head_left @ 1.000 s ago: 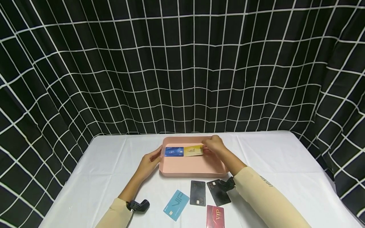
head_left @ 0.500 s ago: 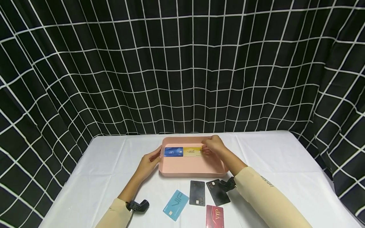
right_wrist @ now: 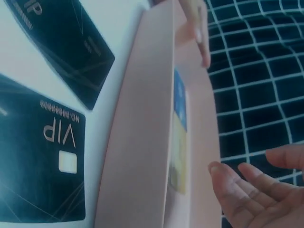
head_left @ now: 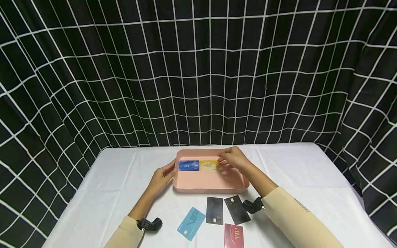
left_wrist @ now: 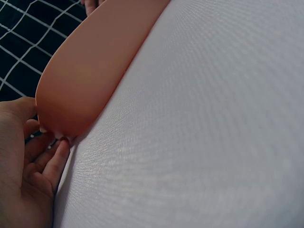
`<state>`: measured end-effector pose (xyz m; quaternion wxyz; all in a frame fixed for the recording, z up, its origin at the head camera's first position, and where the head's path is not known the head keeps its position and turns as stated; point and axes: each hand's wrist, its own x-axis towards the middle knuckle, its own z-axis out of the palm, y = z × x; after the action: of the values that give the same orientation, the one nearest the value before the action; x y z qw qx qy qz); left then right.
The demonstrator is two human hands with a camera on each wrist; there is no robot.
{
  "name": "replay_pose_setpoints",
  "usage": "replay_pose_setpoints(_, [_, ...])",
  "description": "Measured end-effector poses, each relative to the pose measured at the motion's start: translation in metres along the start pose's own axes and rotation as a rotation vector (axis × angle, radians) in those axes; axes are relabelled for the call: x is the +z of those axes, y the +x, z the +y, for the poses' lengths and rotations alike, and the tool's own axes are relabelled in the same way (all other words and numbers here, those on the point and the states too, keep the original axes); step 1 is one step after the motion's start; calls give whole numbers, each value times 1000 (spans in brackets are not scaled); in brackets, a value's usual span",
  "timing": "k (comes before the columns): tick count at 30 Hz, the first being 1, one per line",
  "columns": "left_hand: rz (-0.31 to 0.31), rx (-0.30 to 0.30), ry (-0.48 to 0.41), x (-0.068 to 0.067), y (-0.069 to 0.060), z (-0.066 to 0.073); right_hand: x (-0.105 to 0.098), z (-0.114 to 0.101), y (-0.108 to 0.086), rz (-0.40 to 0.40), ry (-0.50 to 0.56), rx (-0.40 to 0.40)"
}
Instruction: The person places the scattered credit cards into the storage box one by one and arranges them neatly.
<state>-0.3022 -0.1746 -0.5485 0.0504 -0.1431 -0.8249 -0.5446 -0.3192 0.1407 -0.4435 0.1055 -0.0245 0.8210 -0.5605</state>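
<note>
My left hand [head_left: 162,176] grips the left end of a pink tray [head_left: 198,182]; in the left wrist view its thumb lies at the rim and the other fingers touch the outer wall. A blue VIP card [head_left: 187,166] and a yellow card [head_left: 207,165] lie end to end inside, along the far side. Over the right part of the tray is my right hand [head_left: 236,159], near the yellow card's right end. The right wrist view shows that hand [right_wrist: 259,192] with fingers loosely extended and nothing held, apart from the yellow card [right_wrist: 178,152].
In front of the tray, two black VIP cards [head_left: 214,210] [head_left: 237,209] lie on the white tablecloth [head_left: 124,179]. A light blue VIP card [head_left: 191,224] is left of them, and a red VIP card [head_left: 234,236] is nearer the front. A black gridded curtain [head_left: 198,86] stands behind.
My right hand has let go of the yellow card, which now lies flat against the blue card's end. The right forearm has shifted slightly right. My left hand stays on the tray.
</note>
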Motion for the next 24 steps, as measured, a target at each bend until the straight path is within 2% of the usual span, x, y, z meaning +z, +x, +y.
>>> replay_pose_setpoints(6, [23, -11, -1, -7, -6, 1, 10, -10, -15, -62, 18, -62])
replay_pose_setpoints(9, [25, -21, -2, -9, -7, 0, 13, -11, -22, -67, 24, -86])
replay_pose_setpoints(15, [-1, -15, -27, -3, -4, -4, 7, -12, -40, -56, 16, -148])
replay_pose_setpoints(20, [16, -2, -23, 2, -1, -4, 1, -13, -55, -74, 4, -200])
replay_pose_setpoints(22, [18, -7, -16, 3, -1, -1, 0, -13, -60, -82, 0, -228])
replay_pose_setpoints(24, [6, -5, -12, 2, -3, 11, -2, -15, -66, -85, 1, -245])
